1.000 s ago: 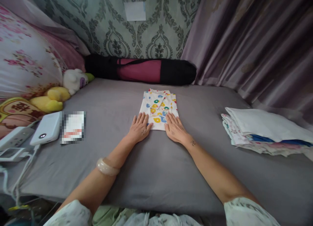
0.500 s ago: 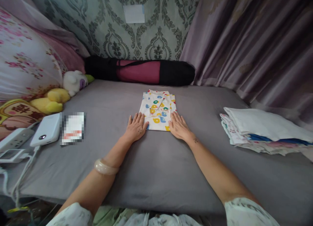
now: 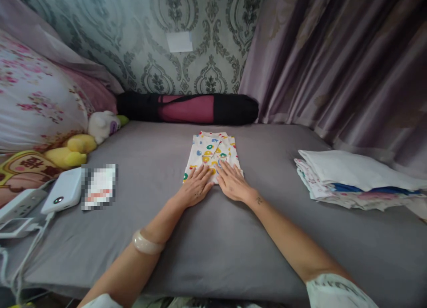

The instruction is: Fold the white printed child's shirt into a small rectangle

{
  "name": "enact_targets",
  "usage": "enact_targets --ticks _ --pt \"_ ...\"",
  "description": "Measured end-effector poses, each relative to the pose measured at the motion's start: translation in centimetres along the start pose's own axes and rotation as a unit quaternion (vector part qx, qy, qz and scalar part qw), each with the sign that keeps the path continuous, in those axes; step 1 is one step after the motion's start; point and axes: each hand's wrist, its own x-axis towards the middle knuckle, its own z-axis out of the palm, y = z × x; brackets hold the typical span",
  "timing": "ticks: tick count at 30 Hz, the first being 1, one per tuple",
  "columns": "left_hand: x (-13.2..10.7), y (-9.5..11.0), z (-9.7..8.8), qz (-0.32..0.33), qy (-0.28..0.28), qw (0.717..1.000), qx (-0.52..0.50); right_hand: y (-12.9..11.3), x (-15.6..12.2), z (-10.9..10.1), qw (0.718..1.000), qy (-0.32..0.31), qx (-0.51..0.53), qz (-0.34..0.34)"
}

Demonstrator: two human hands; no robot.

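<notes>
A white garment (image 3: pixel 196 156) with a blue, yellow, green and red print lies folded into a rough rectangle on the grey sheet. My left hand (image 3: pixel 196 188) rests flat on its near left part, fingers stretched out and pointing away from me. Beside it, my right hand (image 3: pixel 233 183) lies flat on the near right part, its fingers also extended. The two thumbs are close together at the near edge. Both palms cover much of the garment's lower portion.
A stack of folded clothes (image 3: pixel 356 174) sits at the right. At the left are a white power bank (image 3: pixel 63 190), a power strip (image 3: pixel 23 206), cables, a blurred-out item (image 3: pixel 100 186) and plush toys (image 3: pixel 68 150). A black and maroon long bag (image 3: pixel 187 108) lies along the wall.
My hands have moved inward from the garment's sides onto its near part, closer together. The garment's near portion now spreads wider. The camera view has tilted up slightly.
</notes>
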Motion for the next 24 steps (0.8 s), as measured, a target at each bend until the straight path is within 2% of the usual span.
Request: enact_targets --ticks 3,7,10,14,16,24 --pt "0.0 0.1 0.5 0.006 -0.029 0.999 -0.014 -0.3 0.0 0.6 1.0 -0.027 0.002 -0.007" --pt "-0.1 0.0 0.4 0.003 -0.03 0.999 -0.025 -0.2 0.0 1.0 1.0 -0.025 0.0 -0.005" --pt "0.0 -0.1 -0.1 0.015 -0.003 0.999 -0.048 0.0 0.0 0.9 1.0 -0.024 0.004 -0.007" --pt "0.1 -0.3 -0.5 0.039 0.075 0.994 -0.073 0.1 -0.1 0.8 1.0 -0.02 0.017 -0.012" --pt "0.2 -0.4 -0.6 0.053 0.097 0.991 -0.076 0.0 -0.2 0.6 0.999 -0.013 0.025 -0.02" --pt "0.5 -0.2 -0.9 0.104 0.081 0.989 -0.064 -0.8 -0.3 0.4 0.996 -0.005 0.061 -0.068"
